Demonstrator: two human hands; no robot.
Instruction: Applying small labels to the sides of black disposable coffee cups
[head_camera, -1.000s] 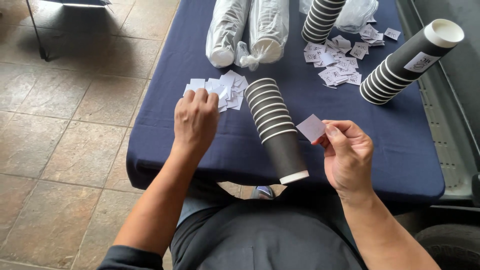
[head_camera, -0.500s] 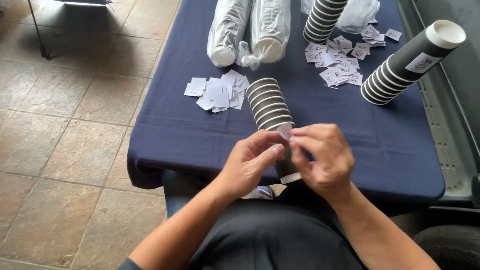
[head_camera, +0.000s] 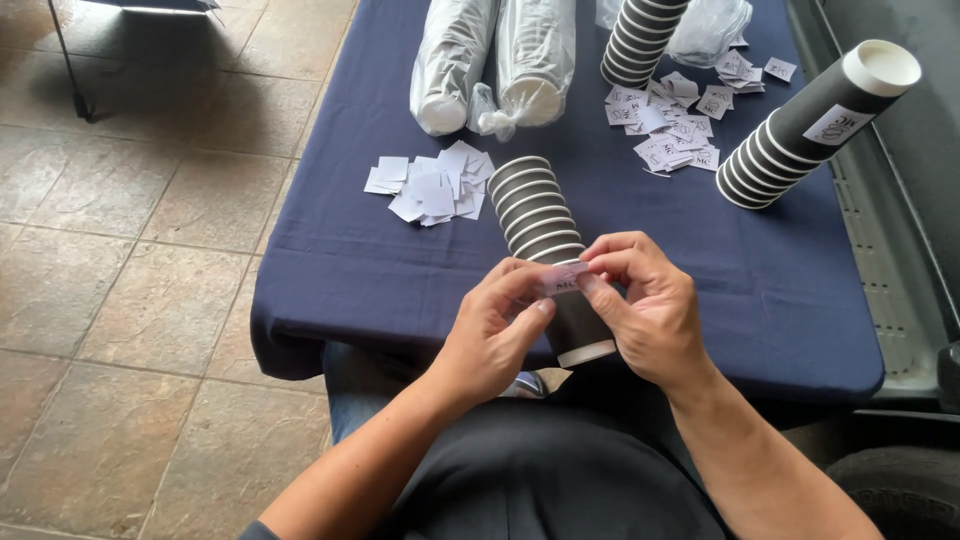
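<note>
A stack of dark grey paper cups (head_camera: 540, 228) with white rims lies on its side on the dark blue tablecloth (head_camera: 340, 250), its base pointing toward me. Over the nearest cup, my left hand (head_camera: 495, 330) and my right hand (head_camera: 645, 310) pinch the two ends of a small white printed sticker (head_camera: 562, 281). The fingers of both hands hide part of that cup. A loose pile of blank white paper squares (head_camera: 430, 185) lies left of the stack.
Two plastic-wrapped cup sleeves (head_camera: 495, 65) lie at the back. Another cup stack (head_camera: 640, 40) stands by a pile of printed stickers (head_camera: 680, 125). A labelled cup stack (head_camera: 815, 125) lies at the right. Tiled floor (head_camera: 130, 250) is left; a grey ledge runs along the right.
My left hand came back from the blank paper pile to join my right hand. The sticker moved from mid-air at the right down over the nearest cup, held now between both hands.
</note>
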